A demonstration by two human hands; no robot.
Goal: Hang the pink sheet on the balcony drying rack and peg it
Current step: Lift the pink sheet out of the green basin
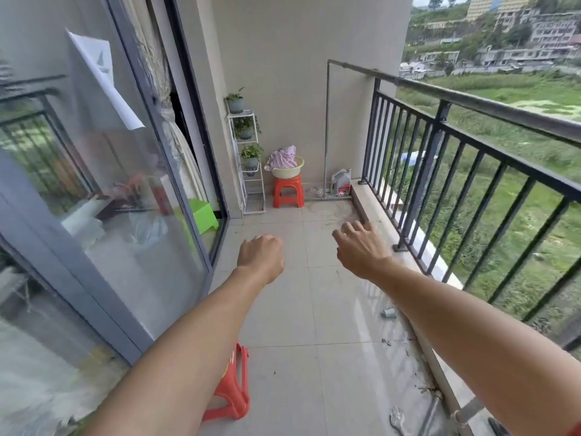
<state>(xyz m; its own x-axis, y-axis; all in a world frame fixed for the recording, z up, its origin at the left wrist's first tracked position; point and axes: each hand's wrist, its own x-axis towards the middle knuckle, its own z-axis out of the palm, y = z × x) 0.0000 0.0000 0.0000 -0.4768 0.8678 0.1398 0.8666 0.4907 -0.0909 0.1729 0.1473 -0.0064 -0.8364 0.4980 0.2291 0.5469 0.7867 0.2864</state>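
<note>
The pink sheet (282,158) lies crumpled in a pale green basin (289,171) on an orange stool (288,191) at the far end of the balcony. A grey metal rail (471,100), the drying rack, runs above the black railing on the right and bends down the far wall. My left hand (261,254) is stretched forward over the floor, fingers curled into a loose fist, holding nothing. My right hand (361,247) reaches forward near the railing base with fingers bent and apart, holding nothing. Both hands are far from the sheet. No pegs are visible.
A sliding glass door (103,184) runs along the left. A white plant shelf (248,152) with potted plants stands at the far left corner. A second orange stool (232,385) lies tipped near my left arm. A plastic jug (341,180) sits by the far wall.
</note>
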